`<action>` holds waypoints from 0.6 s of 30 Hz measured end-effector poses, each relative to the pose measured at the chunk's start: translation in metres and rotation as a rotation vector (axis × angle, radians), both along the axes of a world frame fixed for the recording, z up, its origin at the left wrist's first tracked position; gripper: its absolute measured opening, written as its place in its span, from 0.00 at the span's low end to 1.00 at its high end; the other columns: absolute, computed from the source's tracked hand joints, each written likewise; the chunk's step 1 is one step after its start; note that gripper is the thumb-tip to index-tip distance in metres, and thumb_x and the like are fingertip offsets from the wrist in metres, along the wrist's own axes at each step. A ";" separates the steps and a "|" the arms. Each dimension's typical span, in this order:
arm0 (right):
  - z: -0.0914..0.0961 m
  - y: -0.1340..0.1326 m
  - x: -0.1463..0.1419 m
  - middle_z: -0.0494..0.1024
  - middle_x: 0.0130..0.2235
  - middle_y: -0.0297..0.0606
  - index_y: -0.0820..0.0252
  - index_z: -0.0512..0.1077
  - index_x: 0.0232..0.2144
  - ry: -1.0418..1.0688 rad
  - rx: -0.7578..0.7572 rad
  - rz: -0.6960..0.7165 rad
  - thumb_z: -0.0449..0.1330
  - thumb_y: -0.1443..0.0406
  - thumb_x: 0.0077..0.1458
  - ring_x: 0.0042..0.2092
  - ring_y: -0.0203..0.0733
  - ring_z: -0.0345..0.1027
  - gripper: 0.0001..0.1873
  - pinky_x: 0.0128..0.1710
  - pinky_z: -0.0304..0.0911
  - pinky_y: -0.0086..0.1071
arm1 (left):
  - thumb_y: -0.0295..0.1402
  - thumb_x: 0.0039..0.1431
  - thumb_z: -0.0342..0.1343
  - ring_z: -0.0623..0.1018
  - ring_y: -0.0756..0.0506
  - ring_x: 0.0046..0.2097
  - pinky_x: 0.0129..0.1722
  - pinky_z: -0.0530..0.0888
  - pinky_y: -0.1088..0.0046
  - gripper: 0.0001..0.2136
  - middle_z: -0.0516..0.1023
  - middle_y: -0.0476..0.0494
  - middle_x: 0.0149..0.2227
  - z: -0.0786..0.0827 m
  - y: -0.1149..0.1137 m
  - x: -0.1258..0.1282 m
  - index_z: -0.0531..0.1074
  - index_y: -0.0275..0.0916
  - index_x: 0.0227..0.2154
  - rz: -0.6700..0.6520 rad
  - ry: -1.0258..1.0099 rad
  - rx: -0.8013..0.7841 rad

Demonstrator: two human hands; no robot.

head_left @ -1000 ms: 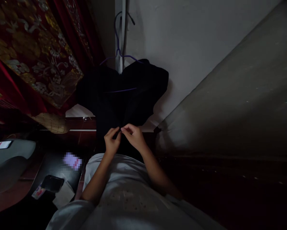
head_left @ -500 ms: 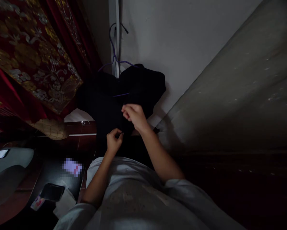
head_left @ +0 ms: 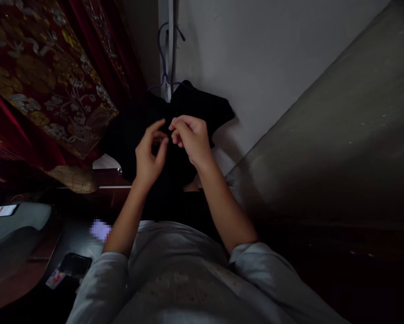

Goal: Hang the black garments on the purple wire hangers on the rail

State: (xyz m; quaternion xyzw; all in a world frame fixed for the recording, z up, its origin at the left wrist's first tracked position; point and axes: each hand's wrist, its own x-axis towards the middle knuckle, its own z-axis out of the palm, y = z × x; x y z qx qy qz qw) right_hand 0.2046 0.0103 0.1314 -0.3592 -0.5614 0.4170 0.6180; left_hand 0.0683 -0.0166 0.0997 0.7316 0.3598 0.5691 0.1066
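Observation:
A black garment hangs on a purple clothes hanger in front of me; in the dim light its folds are hard to make out. My right hand is closed in a pinch in front of the garment's upper part, and whatever lies between the fingertips is too dark and small to name. Close beside it on the left, my left hand is open, its curved fingers and thumb apart over the same black cloth. The two sets of fingertips nearly meet.
A red cloth with gold and silver embroidery hangs at left. A pale upright pole stands behind the hanger by the white wall. A greyish sheet slopes at right. Phones lie at lower left.
My left hand has risen from low on the garment and opened its fingers beside the right. The right hand has moved slightly up, still pinched. The hanger's bar is now more covered by cloth.

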 end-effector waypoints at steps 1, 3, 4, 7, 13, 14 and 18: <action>0.001 -0.002 0.000 0.65 0.19 0.26 0.61 0.70 0.29 -0.011 0.035 -0.010 0.58 0.60 0.67 0.19 0.25 0.56 0.15 0.18 0.50 0.19 | 0.35 0.72 0.54 0.80 0.46 0.47 0.50 0.76 0.69 0.14 0.79 0.41 0.47 0.016 0.006 0.000 0.70 0.40 0.57 0.008 0.028 0.049; 0.005 -0.004 0.001 0.65 0.20 0.26 0.61 0.70 0.29 -0.026 0.108 -0.049 0.59 0.62 0.66 0.20 0.25 0.58 0.13 0.21 0.53 0.19 | 0.37 0.73 0.53 0.80 0.45 0.47 0.51 0.75 0.68 0.10 0.79 0.42 0.45 0.038 0.016 -0.001 0.73 0.39 0.50 0.017 0.106 0.084; 0.007 -0.005 0.003 0.65 0.20 0.26 0.61 0.70 0.29 -0.032 0.130 -0.071 0.59 0.63 0.65 0.21 0.25 0.59 0.12 0.22 0.55 0.20 | 0.38 0.73 0.54 0.79 0.44 0.48 0.51 0.75 0.68 0.10 0.79 0.42 0.45 0.044 0.019 -0.001 0.74 0.38 0.48 0.012 0.140 0.077; 0.010 -0.005 0.008 0.64 0.22 0.26 0.61 0.70 0.28 -0.050 0.110 -0.095 0.59 0.64 0.64 0.24 0.25 0.61 0.12 0.26 0.57 0.20 | 0.37 0.70 0.58 0.79 0.41 0.51 0.55 0.74 0.63 0.09 0.78 0.42 0.44 0.051 0.025 -0.005 0.74 0.37 0.45 -0.051 0.149 -0.017; 0.007 -0.004 0.014 0.63 0.24 0.28 0.62 0.68 0.25 -0.043 0.003 -0.056 0.60 0.67 0.61 0.28 0.27 0.62 0.11 0.28 0.55 0.21 | 0.37 0.65 0.65 0.77 0.37 0.54 0.59 0.71 0.54 0.09 0.74 0.43 0.40 0.046 0.033 -0.023 0.74 0.38 0.40 -0.138 0.009 -0.181; 0.005 -0.002 0.013 0.63 0.24 0.28 0.62 0.68 0.25 -0.060 0.005 -0.046 0.60 0.68 0.60 0.28 0.27 0.61 0.11 0.28 0.54 0.21 | 0.39 0.65 0.65 0.77 0.37 0.53 0.58 0.71 0.54 0.10 0.74 0.43 0.39 0.045 0.033 -0.023 0.74 0.39 0.39 -0.129 0.040 -0.157; -0.012 0.012 0.009 0.62 0.23 0.28 0.61 0.66 0.20 -0.162 0.065 -0.124 0.61 0.69 0.57 0.27 0.28 0.57 0.14 0.29 0.52 0.25 | 0.43 0.70 0.58 0.76 0.41 0.48 0.55 0.71 0.58 0.11 0.74 0.42 0.40 0.053 0.025 -0.014 0.73 0.40 0.40 -0.057 0.226 0.076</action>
